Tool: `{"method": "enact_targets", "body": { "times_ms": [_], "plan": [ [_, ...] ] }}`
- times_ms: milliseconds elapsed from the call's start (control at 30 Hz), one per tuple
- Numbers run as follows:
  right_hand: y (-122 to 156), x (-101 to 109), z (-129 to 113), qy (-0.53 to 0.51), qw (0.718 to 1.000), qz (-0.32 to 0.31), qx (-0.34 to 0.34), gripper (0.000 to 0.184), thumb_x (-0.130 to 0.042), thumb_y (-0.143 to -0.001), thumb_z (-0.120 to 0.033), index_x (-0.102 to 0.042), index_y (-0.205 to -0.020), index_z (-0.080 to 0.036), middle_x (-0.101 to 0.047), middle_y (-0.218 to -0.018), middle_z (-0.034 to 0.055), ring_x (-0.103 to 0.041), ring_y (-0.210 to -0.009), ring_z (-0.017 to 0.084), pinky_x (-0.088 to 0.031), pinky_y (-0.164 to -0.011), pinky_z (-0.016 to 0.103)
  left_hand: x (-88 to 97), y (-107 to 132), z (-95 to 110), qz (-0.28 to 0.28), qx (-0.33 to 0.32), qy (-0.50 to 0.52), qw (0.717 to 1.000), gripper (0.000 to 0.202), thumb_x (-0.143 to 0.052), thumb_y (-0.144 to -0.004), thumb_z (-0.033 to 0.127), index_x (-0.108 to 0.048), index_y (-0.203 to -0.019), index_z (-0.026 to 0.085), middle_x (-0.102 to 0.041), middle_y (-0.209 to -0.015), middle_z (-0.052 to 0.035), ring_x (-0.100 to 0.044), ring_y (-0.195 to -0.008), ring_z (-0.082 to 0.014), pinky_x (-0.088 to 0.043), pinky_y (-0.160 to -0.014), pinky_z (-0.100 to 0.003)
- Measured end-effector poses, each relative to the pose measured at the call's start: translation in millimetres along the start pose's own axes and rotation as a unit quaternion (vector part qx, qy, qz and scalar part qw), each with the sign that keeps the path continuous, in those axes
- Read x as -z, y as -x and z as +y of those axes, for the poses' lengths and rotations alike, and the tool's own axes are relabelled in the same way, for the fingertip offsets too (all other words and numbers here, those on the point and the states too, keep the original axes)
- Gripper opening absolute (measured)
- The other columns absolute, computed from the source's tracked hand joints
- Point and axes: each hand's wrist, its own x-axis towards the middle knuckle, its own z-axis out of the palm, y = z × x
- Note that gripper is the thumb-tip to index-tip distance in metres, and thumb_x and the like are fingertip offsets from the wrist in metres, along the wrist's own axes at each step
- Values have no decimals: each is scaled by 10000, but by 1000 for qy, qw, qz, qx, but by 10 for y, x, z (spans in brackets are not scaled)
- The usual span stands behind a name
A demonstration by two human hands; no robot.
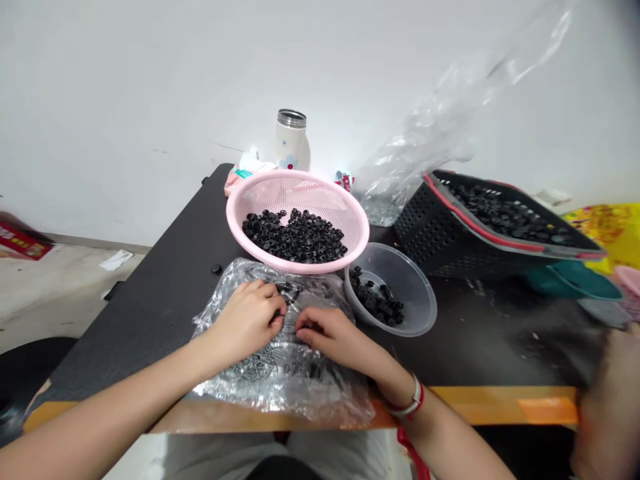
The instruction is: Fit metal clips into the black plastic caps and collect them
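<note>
My left hand (249, 317) and my right hand (334, 335) rest close together on a crumpled clear plastic bag (280, 373) spread on the dark table (165, 280), near its front edge. Both hands have their fingers curled, pinching at small dark parts lying on the bag between them; what each holds is too small to name. Just beyond the hands stands a pink plastic basket (240, 213) holding many small black ring-shaped parts (295, 237). Right of my right hand sits a clear bowl (417, 293) with several of the same black parts.
A black crate (430, 230) with a red rim, tilted and full of black parts, stands at the right with a large clear bag (440, 127) rising behind it. A white steel-topped bottle (291, 139) stands at the back. A blurred part of another person (607, 407) shows at lower right.
</note>
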Motion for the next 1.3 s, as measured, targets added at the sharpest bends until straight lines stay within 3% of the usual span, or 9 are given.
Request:
{"method": "enact_targets", "body": {
  "times_ms": [133, 300, 400, 500, 633, 900, 1033, 1300],
  "plan": [
    [41, -8, 19, -229, 972, 44, -33, 139, -680, -845, -304, -650, -906, -183, -578, -692, -27, -526, -566, 92, -432, -543, 208, 24, 6, 10, 2, -26, -11, 1000, 136, -577, -818, 175, -704, -852, 210, -633, -817, -52, -546, -856, -259, -378, -772, -396],
    [63, -54, -36, -462, 882, 65, -64, 236, -738, -808, -375, -671, -914, -176, -609, -737, -10, -556, -564, 75, -474, -494, 173, 44, 30, 30, -1, -33, -23, 999, 126, -573, -835, 191, -695, -860, 210, -629, -829, -50, -542, -863, -265, -364, -779, -405],
    [63, -78, -33, -550, 831, 38, -78, 252, -716, -830, -361, -685, -981, -162, -641, -817, 23, -601, -620, 86, -506, -496, 168, 23, 25, 17, 2, -33, -16, 999, 102, -585, -809, 174, -679, -832, 208, -633, -816, -45, -541, -838, -253, -357, -766, -394],
    [59, -90, -8, -579, 811, 19, -81, 258, -733, -819, -321, -685, -1000, -144, -653, -836, 36, -616, -646, 91, -518, -499, 162, 13, 18, 5, -3, -29, -3, 1000, 87, -585, -798, 160, -659, -819, 200, -632, -808, -39, -540, -824, -241, -360, -769, -386],
    [60, -91, 0, -585, 805, 30, -93, 236, -752, -806, -309, -677, -961, -149, -646, -811, 17, -599, -620, 74, -506, -497, 148, 30, 27, -8, 7, -33, 25, 999, 89, -552, -860, 180, -638, -847, 194, -643, -824, -38, -557, -844, -240, -371, -791, -395],
    [58, -122, -19, -551, 829, 48, -83, 314, -776, -778, -340, -625, -1002, -180, -683, -835, 13, -621, -616, 83, -477, -489, 154, 77, 90, 16, 112, -70, 155, 979, 90, -561, -914, 175, -623, -852, 192, -648, -733, -1, -573, -685, -158, -417, -694, -313],
    [54, -164, -17, -523, 845, 53, -93, 280, -741, -806, -374, -618, -954, -170, -697, -821, 25, -628, -592, 86, -476, -476, 157, 115, 117, 59, 124, -100, 195, 968, 86, -591, -913, 136, -638, -915, 208, -686, -793, 8, -593, -721, -143, -439, -717, -304],
    [87, -177, -72, -501, 860, 44, -94, 225, -742, -801, -337, -630, -907, -174, -628, -683, -34, -526, -505, 55, -471, -477, 164, 164, 188, 156, 143, -83, 239, 957, 123, -625, -888, 90, -599, -936, 201, -644, -796, 16, -573, -754, -120, -450, -713, -263]
  ]
}}
